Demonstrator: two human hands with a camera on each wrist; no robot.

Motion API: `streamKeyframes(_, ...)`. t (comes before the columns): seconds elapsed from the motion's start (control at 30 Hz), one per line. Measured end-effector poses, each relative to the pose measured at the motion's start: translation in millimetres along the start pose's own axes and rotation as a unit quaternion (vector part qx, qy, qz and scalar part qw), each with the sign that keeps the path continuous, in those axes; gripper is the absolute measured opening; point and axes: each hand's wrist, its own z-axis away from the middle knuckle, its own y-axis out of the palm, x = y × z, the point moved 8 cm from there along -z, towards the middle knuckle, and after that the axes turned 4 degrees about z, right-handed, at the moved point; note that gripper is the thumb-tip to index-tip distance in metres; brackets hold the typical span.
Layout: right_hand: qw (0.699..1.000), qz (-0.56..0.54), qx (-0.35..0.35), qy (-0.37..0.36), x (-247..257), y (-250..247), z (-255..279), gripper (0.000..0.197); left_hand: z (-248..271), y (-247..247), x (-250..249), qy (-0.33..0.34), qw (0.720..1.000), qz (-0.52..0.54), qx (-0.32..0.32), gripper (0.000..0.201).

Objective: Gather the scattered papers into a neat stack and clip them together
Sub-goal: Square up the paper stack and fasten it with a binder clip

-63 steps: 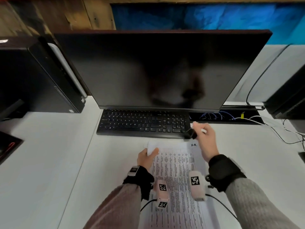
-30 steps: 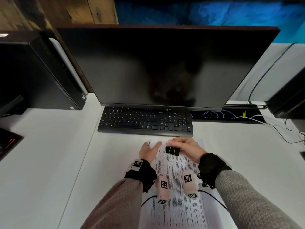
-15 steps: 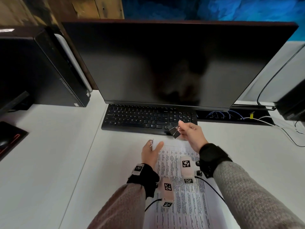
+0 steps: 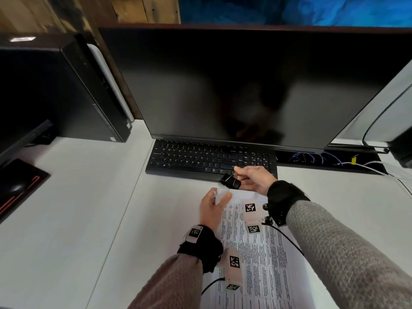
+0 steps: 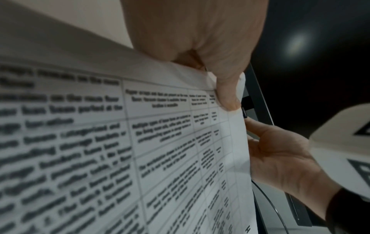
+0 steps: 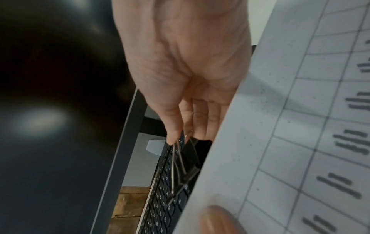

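Observation:
A stack of printed papers [image 4: 256, 253] with tables of text lies on the white desk in front of the keyboard. My left hand [image 4: 213, 208] pinches its far left corner and lifts it slightly; the left wrist view shows the thumb on top of the papers [image 5: 170, 142]. My right hand [image 4: 254, 180] pinches the wire handles of a black binder clip [image 4: 230, 181], holding it just beyond the top edge of the stack, over the keyboard's near edge. In the right wrist view the clip [image 6: 190, 161] hangs from the fingertips beside the paper edge [image 6: 260, 142].
A black keyboard [image 4: 200, 159] sits just beyond the papers under a large dark monitor [image 4: 245, 85]. A black computer tower [image 4: 55, 90] stands at the left, a mouse pad [image 4: 17, 188] at the left edge. Cables [image 4: 356, 163] run at the right.
The right hand lifted the clip off the papers' top edge and back toward the keyboard, then eased it slightly nearer the stack. The left hand has kept hold of the corner.

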Motion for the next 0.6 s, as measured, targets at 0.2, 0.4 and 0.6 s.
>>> streamKeyframes(0.2, 0.998, 0.027, 0.010, -0.058, 6, 1, 1, 0.023, -3, -1, 8, -0.019, 0.999, 0.032, 0.005, 0.057)
streamKeyframes(0.4, 0.993, 0.042, 0.064, -0.084, 8, 7, 7, 0.016, 4, 5, 3, -0.050, 0.994, 0.094, 0.013, 0.021)
streamKeyframes(0.6, 0.991, 0.066, 0.073, -0.088, 8, 4, 8, 0.013, -2, 3, 13, -0.063, 0.995, 0.083, 0.002, 0.014)
